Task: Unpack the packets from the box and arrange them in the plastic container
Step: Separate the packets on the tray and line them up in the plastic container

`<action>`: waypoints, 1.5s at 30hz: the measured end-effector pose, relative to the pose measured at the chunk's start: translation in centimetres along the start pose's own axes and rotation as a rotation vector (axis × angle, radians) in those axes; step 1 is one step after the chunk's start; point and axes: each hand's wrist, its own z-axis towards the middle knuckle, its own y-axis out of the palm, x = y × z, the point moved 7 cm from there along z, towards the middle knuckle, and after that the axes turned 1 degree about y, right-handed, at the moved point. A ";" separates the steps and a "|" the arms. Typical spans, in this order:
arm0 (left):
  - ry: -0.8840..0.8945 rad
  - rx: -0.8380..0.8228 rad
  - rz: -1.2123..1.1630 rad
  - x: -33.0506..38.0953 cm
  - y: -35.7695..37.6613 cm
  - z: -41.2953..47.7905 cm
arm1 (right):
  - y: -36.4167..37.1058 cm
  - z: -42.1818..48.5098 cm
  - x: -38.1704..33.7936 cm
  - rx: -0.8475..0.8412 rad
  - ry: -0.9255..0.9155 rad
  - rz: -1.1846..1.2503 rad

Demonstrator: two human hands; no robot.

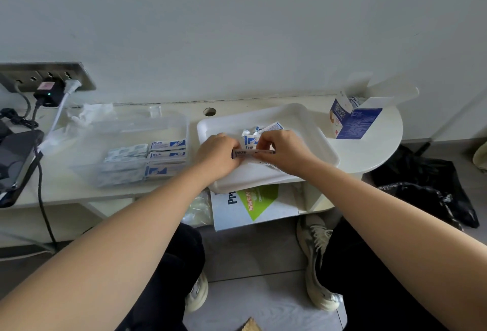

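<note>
Across the white bench (371, 151) sit a white tray (316, 133), a clear plastic container (168, 122) left of it holding rows of packets (160, 158), and the opened box (350, 122) at right. Over the tray, the left hand (218, 155) and right hand (282, 150) pinch a packet stack (245, 153) in curled fingers; loose packets (263, 130) lie just behind.

Packets (167, 145) are white with blue print; the box (353, 120) blue and white; tray (311, 130) white; worktop (379, 141) cream.

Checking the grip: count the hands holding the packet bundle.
2. The left hand grips the packet bundle at its left end; the right hand pinches its right end.
</note>
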 end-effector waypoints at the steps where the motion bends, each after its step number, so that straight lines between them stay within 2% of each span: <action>1: 0.006 0.006 0.064 -0.1 0.1 -0.2 | 0.5 0.0 -0.1 -0.014 -0.009 -0.039; 5: -0.011 -0.096 0.099 -0.2 1.2 -1.0 | 2.5 -0.5 0.6 -0.124 0.040 -0.129; 9: -0.033 -0.080 0.026 -0.4 0.8 -1.3 | 2.2 -0.6 1.2 -0.155 0.082 -0.117; 15: -0.024 -0.067 -0.058 0.3 1.0 -1.1 | 1.9 -0.6 0.7 -0.124 0.097 -0.003; 32: 0.025 -0.064 0.084 0.6 1.6 -1.5 | 2.1 -0.4 0.1 -0.180 0.043 -0.142; 39: -0.003 0.018 -0.157 -0.5 -3.2 -2.5 | -1.0 0.9 -1.6 -0.038 0.045 0.179; 43: -0.015 0.095 -0.205 -2.9 -7.9 -3.2 | -1.6 2.2 -5.6 -0.014 -0.009 0.423; 45: -0.041 0.064 -0.253 -4.6 -9.6 -3.3 | -1.5 3.2 -7.3 0.023 -0.021 0.469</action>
